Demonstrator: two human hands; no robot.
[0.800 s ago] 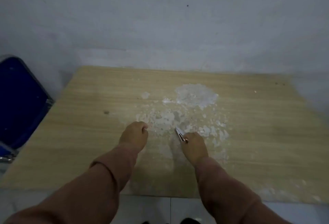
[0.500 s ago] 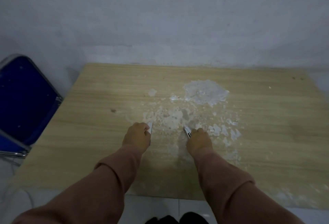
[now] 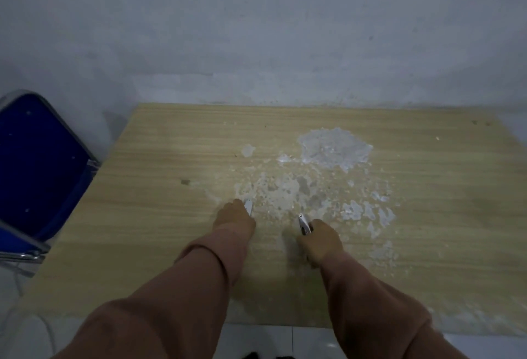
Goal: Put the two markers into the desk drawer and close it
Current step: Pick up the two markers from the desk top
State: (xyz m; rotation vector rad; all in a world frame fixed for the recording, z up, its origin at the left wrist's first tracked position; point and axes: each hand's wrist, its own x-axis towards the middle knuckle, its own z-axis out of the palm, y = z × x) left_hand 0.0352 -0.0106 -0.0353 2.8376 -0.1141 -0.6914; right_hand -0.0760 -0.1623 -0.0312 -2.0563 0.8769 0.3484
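Count: two hands, two markers, one desk, one chair.

Left hand (image 3: 234, 219) is fisted around the left marker (image 3: 249, 206); only its white end sticks out past the knuckles, pointing toward the far edge. Right hand (image 3: 322, 239) is fisted around the right marker (image 3: 303, 224); white tip plus a dark band show above the thumb side, tilted slightly left. Both fists sit over the desk (image 3: 159, 216) roughly mid-width, nearer the front edge than the far edge, apart from each other. Can't tell if the fists touch the top. Both sleeves are tan-brown.

Desk top is light wood grain, with a patch of white flaky residue (image 3: 333, 149) toward the far edge right of centre and smaller flecks scattered down to just ahead of the hands. No drawer in view. Blue chair (image 3: 34, 165) with a metal frame stands off the desk's left edge. Grey wall behind the far edge.

Versus 0.5 s ago: the grips are unchanged, both markers still held the same way. The right hand has dropped a little toward the front edge; the left is about where it was. The view has shifted slightly, nothing else on the desk has moved.
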